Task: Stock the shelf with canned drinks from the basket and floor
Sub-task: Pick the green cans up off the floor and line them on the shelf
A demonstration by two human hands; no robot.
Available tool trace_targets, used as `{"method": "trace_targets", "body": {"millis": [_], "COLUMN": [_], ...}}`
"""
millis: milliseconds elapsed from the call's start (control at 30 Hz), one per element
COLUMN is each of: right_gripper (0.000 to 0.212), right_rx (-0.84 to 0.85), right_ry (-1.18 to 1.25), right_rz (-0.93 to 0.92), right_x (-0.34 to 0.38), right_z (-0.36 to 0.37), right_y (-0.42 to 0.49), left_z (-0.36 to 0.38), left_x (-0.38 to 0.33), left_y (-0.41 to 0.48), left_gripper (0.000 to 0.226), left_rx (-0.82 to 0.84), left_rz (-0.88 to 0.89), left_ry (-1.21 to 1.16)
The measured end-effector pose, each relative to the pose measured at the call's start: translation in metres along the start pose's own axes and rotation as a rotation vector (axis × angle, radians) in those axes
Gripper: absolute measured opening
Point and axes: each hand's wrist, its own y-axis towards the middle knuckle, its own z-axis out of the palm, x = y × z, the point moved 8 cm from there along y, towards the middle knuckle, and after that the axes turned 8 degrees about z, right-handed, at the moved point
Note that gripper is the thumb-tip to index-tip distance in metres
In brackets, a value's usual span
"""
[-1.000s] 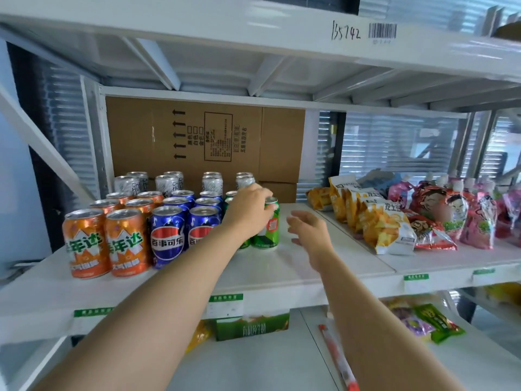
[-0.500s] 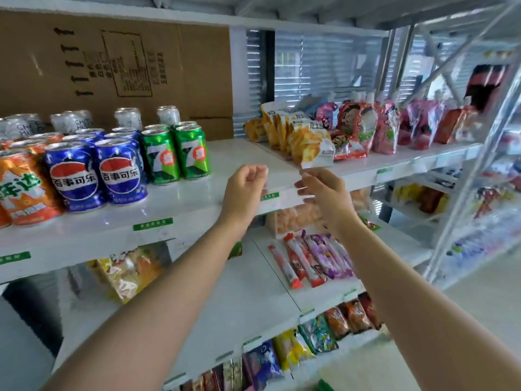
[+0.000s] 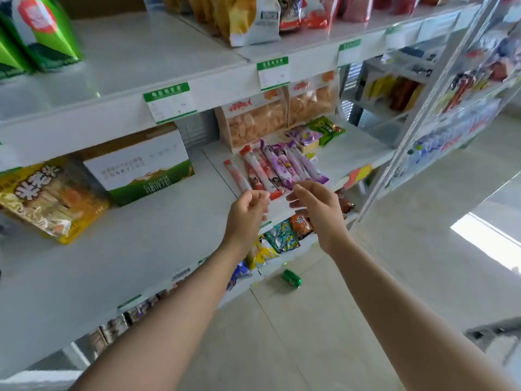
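Note:
A green can lies on its side on the tiled floor, close to the foot of the shelving. Two green cans stand at the top left on the upper white shelf. My left hand and my right hand hover side by side in mid-air in front of the middle shelf, both holding nothing, fingers loosely curled. Both hands are well above the floor can. No basket is in view.
The middle shelf holds a yellow snack bag, a green and white carton and long snack sticks. Snack bags line the upper shelf at right. Another rack stands at the right, with open floor below.
My left hand has let go of the green can on the upper shelf. Both hands have drawn back and dropped, and my view has swung down to the lower shelves and the floor.

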Motion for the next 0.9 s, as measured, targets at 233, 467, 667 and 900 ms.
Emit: {"method": "trace_targets", "body": {"millis": [233, 467, 667, 900], "right_gripper": [0.013, 0.014, 0.018, 0.016], "right_rx": [-0.095, -0.266, -0.323, -0.315], "right_ry": [-0.025, -0.006, 0.024, 0.036], "right_rz": [0.225, 0.385, 0.473, 0.606], "right_x": [-0.126, -0.239, -0.34, -0.511], "right_z": [-0.031, -0.064, -0.099, -0.131], "right_y": [0.036, 0.084, 0.128, 0.176], "left_z": [0.056, 0.109, 0.16, 0.216], "left_x": [0.136, 0.264, 0.38, 0.57], "left_y": [0.002, 0.02, 0.044, 0.038], "left_gripper": [0.015, 0.012, 0.012, 0.042], "left_rx": [0.09, 0.199, 0.278, 0.294], "left_rz": [-0.25, -0.435, -0.511, -0.61], "left_ry": [0.032, 0.051, 0.105, 0.248]}}
